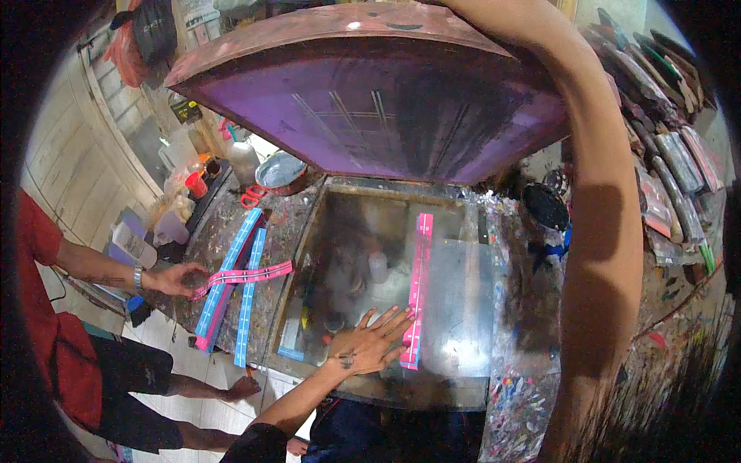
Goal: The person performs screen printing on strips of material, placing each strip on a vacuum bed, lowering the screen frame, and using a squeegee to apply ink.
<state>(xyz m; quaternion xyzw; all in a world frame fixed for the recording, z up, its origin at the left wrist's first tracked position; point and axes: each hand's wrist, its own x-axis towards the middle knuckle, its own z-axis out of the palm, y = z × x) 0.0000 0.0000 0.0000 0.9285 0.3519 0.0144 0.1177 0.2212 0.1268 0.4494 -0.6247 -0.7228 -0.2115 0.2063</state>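
Left hand (370,339) flat on glass plate (455,309), fingertips touching pink strip (417,285).

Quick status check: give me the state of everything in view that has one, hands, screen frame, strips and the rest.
Screen frame: hinged up, tilted over the glass.
Right hand: out of view; its arm reaches up past the frame.
Left hand: open, flat on the glass plate.
Pink strip: lying lengthwise on the glass, fingertips touching it.
Blue strips: laid on the table, left of the glass.
Co-worker's hand: holding a pink strip across them.
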